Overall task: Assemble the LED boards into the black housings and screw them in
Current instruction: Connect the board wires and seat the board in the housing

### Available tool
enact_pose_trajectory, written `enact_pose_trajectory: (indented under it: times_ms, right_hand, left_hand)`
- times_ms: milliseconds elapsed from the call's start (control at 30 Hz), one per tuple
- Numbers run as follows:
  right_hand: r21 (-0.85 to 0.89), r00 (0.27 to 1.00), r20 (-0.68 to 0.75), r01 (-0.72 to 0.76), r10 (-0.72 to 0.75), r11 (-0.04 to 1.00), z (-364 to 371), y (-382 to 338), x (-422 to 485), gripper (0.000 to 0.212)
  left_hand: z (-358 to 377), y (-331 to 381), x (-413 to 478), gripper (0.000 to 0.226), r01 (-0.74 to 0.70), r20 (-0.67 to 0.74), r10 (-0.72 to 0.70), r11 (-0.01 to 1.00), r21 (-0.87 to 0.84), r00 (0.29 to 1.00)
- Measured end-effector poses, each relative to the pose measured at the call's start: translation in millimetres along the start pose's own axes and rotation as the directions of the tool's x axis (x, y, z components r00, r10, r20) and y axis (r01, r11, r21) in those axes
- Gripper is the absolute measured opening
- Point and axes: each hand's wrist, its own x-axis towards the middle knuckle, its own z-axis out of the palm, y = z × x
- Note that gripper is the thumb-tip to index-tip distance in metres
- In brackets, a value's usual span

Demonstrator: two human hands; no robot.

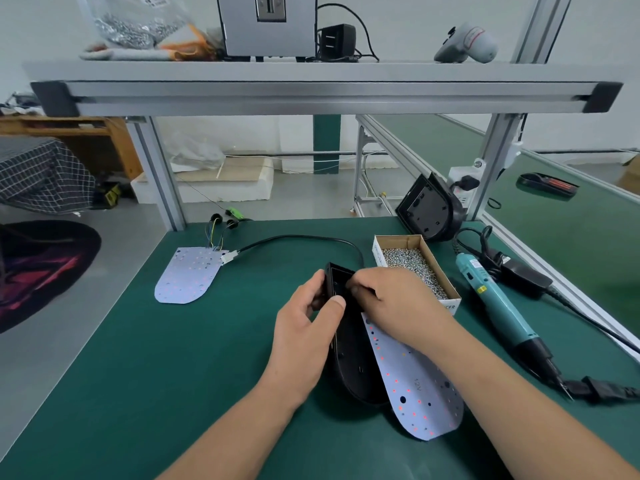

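A black housing (349,355) stands tilted on its edge in the middle of the green mat. My left hand (308,327) grips its far left rim, thumb over the edge. My right hand (391,299) reaches into the housing's upper end with curled fingers; what it pinches there is hidden. A white LED board (415,386) with red dots leans against the housing under my right wrist. A second LED board (187,275) with wires lies flat at the left. Another black housing (429,209) leans against the frame post at the back right.
An open cardboard box of screws (415,268) sits right of my hands. A teal electric screwdriver (498,303) with its black cable lies further right. A black cable (298,239) runs from the left board's connector. An aluminium shelf (311,95) spans overhead.
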Motion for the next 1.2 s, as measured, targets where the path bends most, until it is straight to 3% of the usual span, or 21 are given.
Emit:
enact_pose_trajectory:
  times_ms: [100,167,333,667,833,933,1000,1100,1200]
  right_hand:
    - [0.117,0.976,-0.197,-0.073,0.095,0.990,0.1,1.1,-5.8,0.005]
    - [0.081,0.972,-0.219,-0.067,0.083,0.994,0.8,-0.9,-6.8,0.011]
    - [-0.034,0.994,-0.111,-0.023,0.019,0.999,0.6,-10.2,-3.9,0.018]
    - [-0.146,0.999,-0.047,-0.015,0.008,0.989,-10.9,-13.4,1.9,0.025]
    - [-0.194,0.996,0.075,0.071,-0.057,0.978,-16.6,-2.7,2.5,0.027]
    - [-0.021,0.996,0.016,0.086,-0.086,0.996,-16.3,5.8,-5.4,0.016]
    - [0.147,0.998,-0.037,0.059,-0.054,0.987,-21.9,12.9,-10.4,0.020]
    - [0.129,0.995,-0.084,0.070,-0.060,0.989,-31.0,25.8,-12.8,0.014]
    - [0.210,0.990,-0.125,-0.032,0.059,0.977,-30.7,38.4,-13.9,0.010]
  left_hand:
    - [2.6,1.7,-0.8,0.042,-0.014,0.010,0.014,1.000,0.003,1.000]
    - [3.1,1.4,-2.2,0.044,-0.009,0.015,0.009,1.000,0.004,1.000]
    - [1.9,0.8,-3.9,0.046,-0.004,0.024,0.005,1.000,-0.012,1.000]
    - [4.3,1.2,-6.0,0.049,-0.036,-0.012,0.035,0.999,-0.018,0.999]
    - [2.5,5.8,-5.0,0.046,-0.019,0.055,0.020,1.000,-0.018,0.998]
    - [2.2,4.5,0.0,0.041,0.015,0.091,-0.014,1.000,-0.003,0.996]
    - [1.7,3.6,0.2,0.045,0.028,0.075,-0.028,1.000,-0.002,0.997]
    - [-0.8,2.5,0.9,0.051,0.052,0.060,-0.051,0.999,-0.011,0.997]
    - [0.1,2.6,1.1,0.054,0.071,0.046,-0.070,0.997,-0.027,0.997]
